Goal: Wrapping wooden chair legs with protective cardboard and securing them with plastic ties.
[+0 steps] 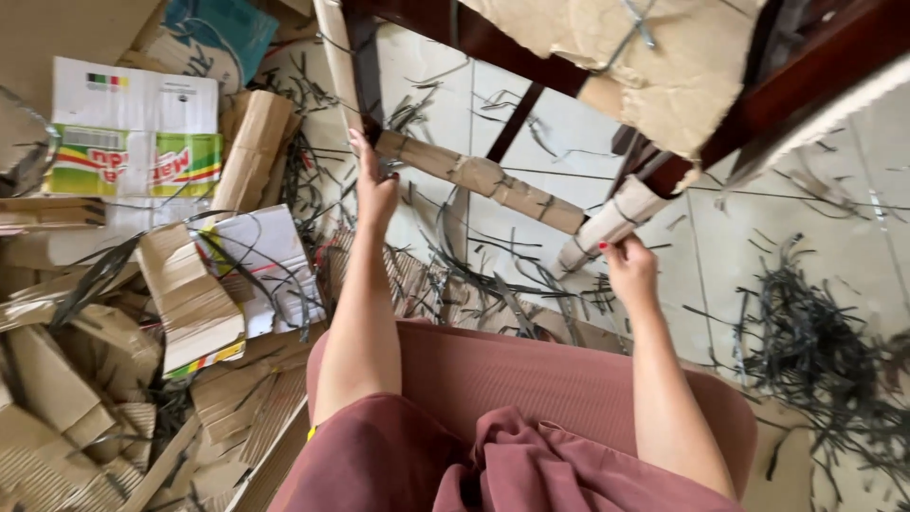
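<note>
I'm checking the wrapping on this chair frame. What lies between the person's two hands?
In the head view, a cardboard-wrapped rung spans from the left hand toward the right hand, with black strapping scraps on the floor below.

One head camera looks steeply down, close above the floor (569,123).

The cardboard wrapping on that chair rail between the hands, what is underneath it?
The cardboard wrapping covers the rail wholly, so the rail cannot be seen. Dark wooden chair legs show bare above. The left hand touches one end; the right hand holds another wrapped leg.
</note>
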